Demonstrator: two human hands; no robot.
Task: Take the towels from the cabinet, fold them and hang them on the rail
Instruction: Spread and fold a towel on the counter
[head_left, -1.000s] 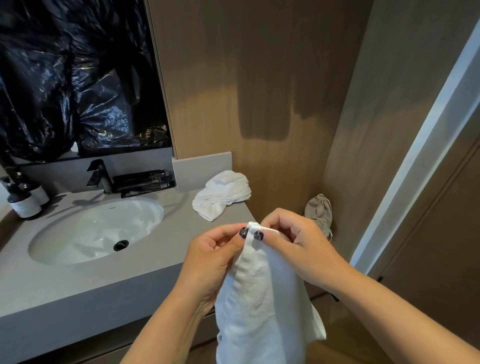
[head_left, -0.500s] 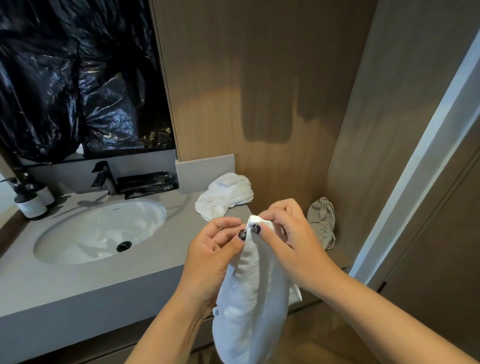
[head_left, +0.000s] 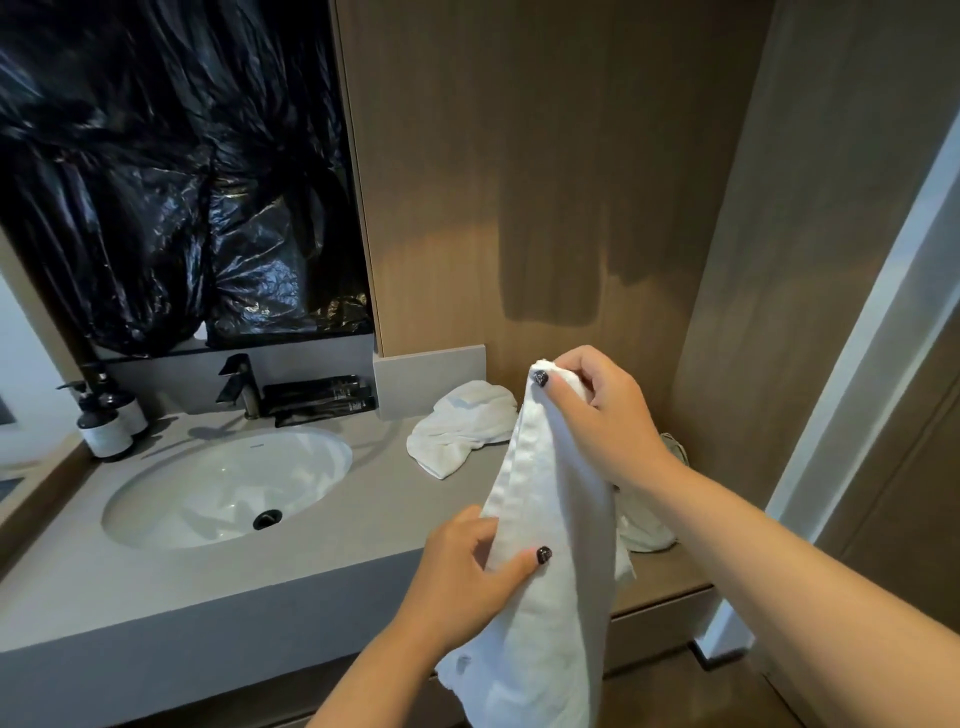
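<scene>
white terry cloth hangs between our two hands: our right hand (head_left: 605, 415) pinches the top corner of the towel (head_left: 550, 525) between thumb and curled fingers, and our left hand (head_left: 470, 566) grips the towel's left edge lower down, thumb across the front. the towel drops in a long soft fold below both grips, in front of the counter's right end. we count two towels in the open: this one and a second, crumpled white towel (head_left: 462, 426) lying on the grey stone counter (head_left: 337, 525) behind it. one oval white sink (head_left: 228, 486) is set in the counter, with one dark faucet (head_left: 239, 384), two dark pump bottles (head_left: 106, 415) at the left, and crinkled black plastic sheeting (head_left: 171, 171) above.
</scene>
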